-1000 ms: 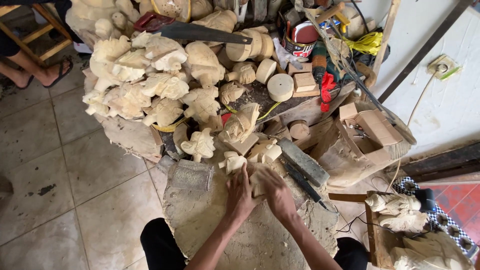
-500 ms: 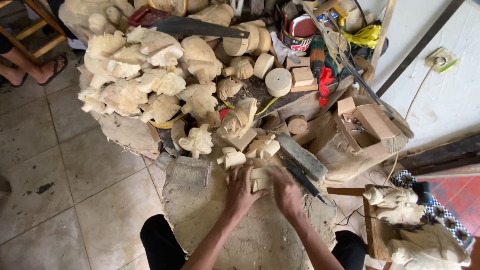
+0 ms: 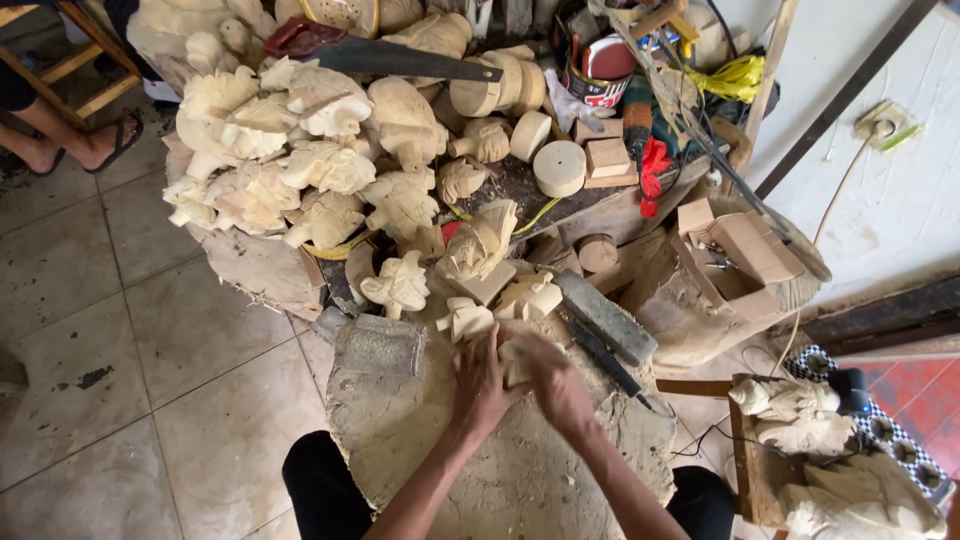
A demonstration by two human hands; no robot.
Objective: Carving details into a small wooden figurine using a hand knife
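Wood carving, small and pale, gripped between both hands on the dusty stump worktop, much as half a second ago; only the view drawn closer, so no real progress to report. Beyond the hands, heaped pale carvings; just right of the right hand, a grey sharpening stone. Left hand flat, fingers closed against the piece's left side. Right hand curled over its right side, wrist bent inward.

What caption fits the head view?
Both hands, left hand and right hand, grip a pale wood carving on a worn chopping block beside piled unfinished carvings.
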